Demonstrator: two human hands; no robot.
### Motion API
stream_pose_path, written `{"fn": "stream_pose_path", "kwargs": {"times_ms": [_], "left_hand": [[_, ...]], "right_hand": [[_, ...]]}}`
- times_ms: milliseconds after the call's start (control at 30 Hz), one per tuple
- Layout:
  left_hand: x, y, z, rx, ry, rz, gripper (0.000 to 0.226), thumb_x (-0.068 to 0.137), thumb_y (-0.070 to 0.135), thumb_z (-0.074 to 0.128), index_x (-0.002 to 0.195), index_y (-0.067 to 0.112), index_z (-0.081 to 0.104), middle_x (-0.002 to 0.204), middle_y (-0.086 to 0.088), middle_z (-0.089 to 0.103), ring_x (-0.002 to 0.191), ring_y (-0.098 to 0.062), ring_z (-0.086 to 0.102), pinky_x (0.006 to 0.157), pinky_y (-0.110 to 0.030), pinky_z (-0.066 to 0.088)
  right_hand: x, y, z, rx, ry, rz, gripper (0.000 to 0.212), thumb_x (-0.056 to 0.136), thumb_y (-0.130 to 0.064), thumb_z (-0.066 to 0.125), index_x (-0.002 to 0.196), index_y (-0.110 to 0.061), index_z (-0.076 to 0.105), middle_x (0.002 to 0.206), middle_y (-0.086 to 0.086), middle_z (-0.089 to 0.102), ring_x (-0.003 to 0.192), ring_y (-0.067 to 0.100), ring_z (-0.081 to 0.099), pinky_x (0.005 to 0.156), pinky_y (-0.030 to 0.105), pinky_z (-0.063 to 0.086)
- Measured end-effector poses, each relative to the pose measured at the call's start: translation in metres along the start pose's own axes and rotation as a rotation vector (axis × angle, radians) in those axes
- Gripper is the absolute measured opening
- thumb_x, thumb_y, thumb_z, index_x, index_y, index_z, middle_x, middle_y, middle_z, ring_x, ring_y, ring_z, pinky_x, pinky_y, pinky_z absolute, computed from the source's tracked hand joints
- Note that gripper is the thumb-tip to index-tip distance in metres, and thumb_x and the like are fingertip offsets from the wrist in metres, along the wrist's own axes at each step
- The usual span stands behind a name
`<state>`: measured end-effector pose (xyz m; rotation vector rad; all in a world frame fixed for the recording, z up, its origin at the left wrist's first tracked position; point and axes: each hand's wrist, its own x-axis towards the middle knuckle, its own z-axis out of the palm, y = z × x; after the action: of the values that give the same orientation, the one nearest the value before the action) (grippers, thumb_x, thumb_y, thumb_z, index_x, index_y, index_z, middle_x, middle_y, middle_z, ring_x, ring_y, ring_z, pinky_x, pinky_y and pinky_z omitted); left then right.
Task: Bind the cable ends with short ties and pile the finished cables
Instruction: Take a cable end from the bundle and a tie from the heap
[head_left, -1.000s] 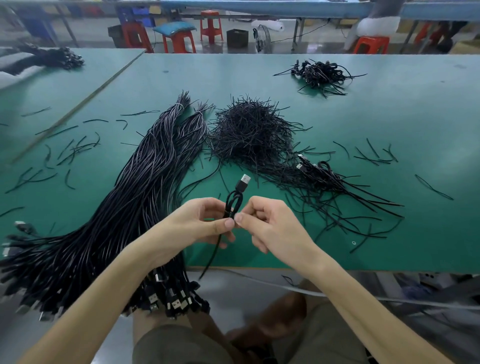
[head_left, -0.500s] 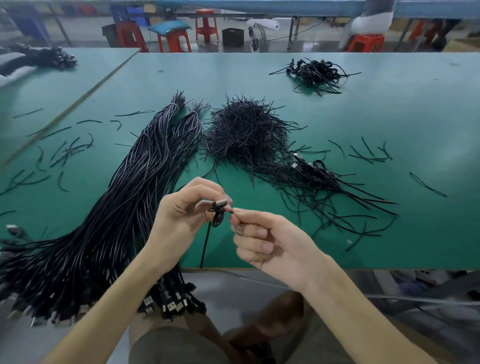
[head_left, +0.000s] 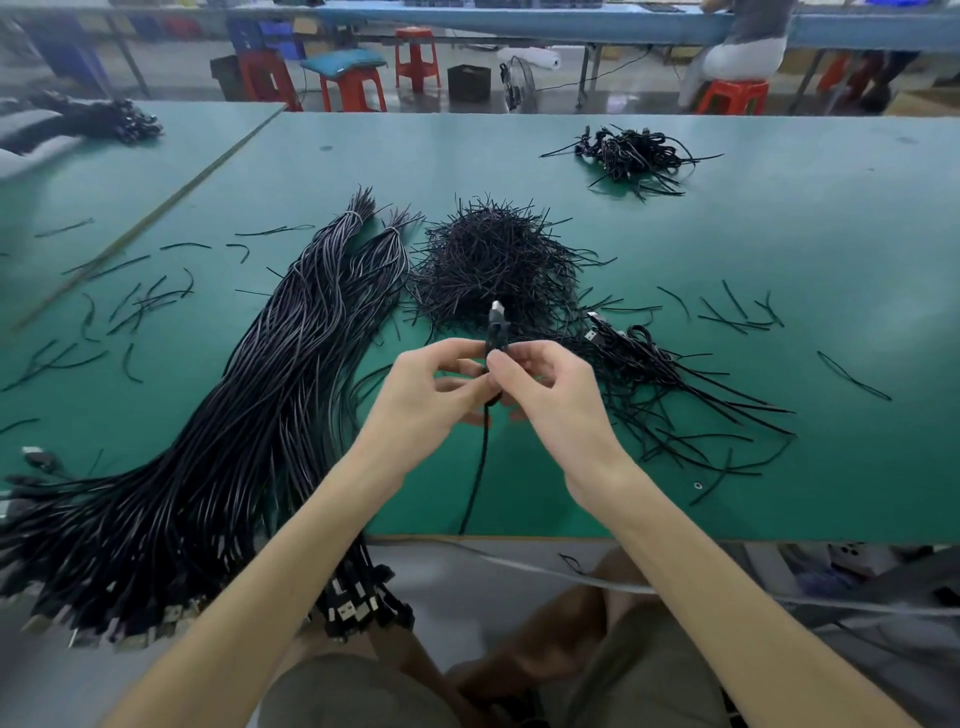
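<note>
Both hands meet over the green table (head_left: 779, 291), holding one black cable (head_left: 497, 332) folded at its end, its metal plug pointing up. My left hand (head_left: 431, 400) pinches the folded part from the left and my right hand (head_left: 550, 395) pinches it from the right. The cable's tail hangs down over the table's front edge. A heap of short black ties (head_left: 493, 260) lies just beyond the hands. A long bundle of loose cables (head_left: 249, 415) stretches along the left. A few cables (head_left: 639, 353) lie to the right of my hands. A small cable pile (head_left: 631, 153) sits far back.
Stray ties are scattered on the left (head_left: 135, 306) and right (head_left: 737, 317) of the table. A second green table (head_left: 104, 187) adjoins on the left with another cable bundle (head_left: 104, 119). Red stools (head_left: 353, 88) stand behind, and a seated person (head_left: 743, 47) at the far bench.
The hands have lifted and moved away from me. The folded cable end, tipped sideways half a second ago, stands upright again with its plug up. Both hands still hold it.
</note>
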<state>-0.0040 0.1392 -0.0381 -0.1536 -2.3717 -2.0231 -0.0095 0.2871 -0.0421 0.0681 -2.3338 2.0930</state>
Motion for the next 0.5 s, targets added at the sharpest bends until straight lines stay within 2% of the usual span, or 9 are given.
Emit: {"fn": "stream_pose_path", "kwargs": {"times_ms": [100,200,267,300,367,433,500], "left_hand": [[0.008,-0.003,-0.008,0.316,-0.122,0.017,0.029,0.096,0.019,0.071,0.123,0.029,0.070,0.120,-0.007,0.064,0.102,-0.016,0.070,0.085,-0.042,0.062],[0.008,-0.007,-0.034,0.404,-0.069,-0.032,0.019,0.099,0.023,0.067,0.117,0.024,0.073,0.109,0.005,0.073,0.092,-0.020,0.073,0.085,-0.046,0.061],[0.011,-0.014,-0.057,0.699,0.078,-0.097,0.016,0.101,0.030,0.063,0.112,0.020,0.070,0.105,0.006,0.070,0.090,-0.017,0.068,0.086,-0.042,0.058],[0.012,-0.018,-0.070,0.880,0.149,-0.152,0.021,0.102,0.033,0.061,0.113,0.017,0.067,0.109,0.001,0.066,0.093,-0.019,0.064,0.085,-0.041,0.054],[0.011,-0.026,-0.089,1.145,0.221,-0.298,0.033,0.103,0.036,0.058,0.119,0.007,0.057,0.119,-0.013,0.056,0.101,-0.028,0.055,0.080,-0.042,0.047],[0.008,-0.033,-0.095,1.245,0.222,-0.370,0.038,0.103,0.035,0.059,0.121,0.002,0.051,0.123,-0.020,0.050,0.111,-0.036,0.052,0.079,-0.044,0.044],[0.007,-0.037,-0.094,1.306,0.210,-0.358,0.035,0.103,0.033,0.059,0.117,0.002,0.051,0.121,-0.019,0.051,0.112,-0.036,0.052,0.075,-0.041,0.043]], "right_hand": [[0.019,0.003,-0.011,-0.008,0.047,0.031,0.008,0.092,-0.020,0.074,0.090,-0.016,0.068,0.087,0.000,0.071,0.081,0.011,0.064,0.073,0.033,0.053],[0.043,0.001,-0.035,-0.060,0.073,0.046,0.013,0.090,-0.021,0.076,0.096,-0.013,0.069,0.091,0.002,0.073,0.079,0.011,0.066,0.066,0.026,0.050],[0.063,-0.001,-0.056,-0.284,0.109,-0.011,0.019,0.090,-0.024,0.076,0.104,-0.013,0.069,0.095,-0.004,0.071,0.084,0.008,0.065,0.075,0.024,0.048],[0.072,-0.001,-0.067,-0.437,0.136,-0.040,0.024,0.090,-0.025,0.076,0.109,-0.013,0.071,0.096,-0.006,0.070,0.085,0.007,0.064,0.080,0.023,0.046],[0.090,0.001,-0.084,-0.672,0.193,-0.074,0.029,0.091,-0.025,0.074,0.114,-0.008,0.073,0.101,0.002,0.072,0.090,0.014,0.064,0.085,0.024,0.044],[0.103,0.011,-0.097,-0.826,0.209,-0.070,0.030,0.094,-0.025,0.071,0.117,-0.005,0.072,0.111,0.012,0.073,0.101,0.025,0.064,0.093,0.033,0.049],[0.109,0.022,-0.104,-1.011,0.206,-0.038,0.039,0.097,-0.030,0.067,0.128,-0.005,0.066,0.125,0.020,0.063,0.119,0.035,0.054,0.104,0.045,0.044]]}}
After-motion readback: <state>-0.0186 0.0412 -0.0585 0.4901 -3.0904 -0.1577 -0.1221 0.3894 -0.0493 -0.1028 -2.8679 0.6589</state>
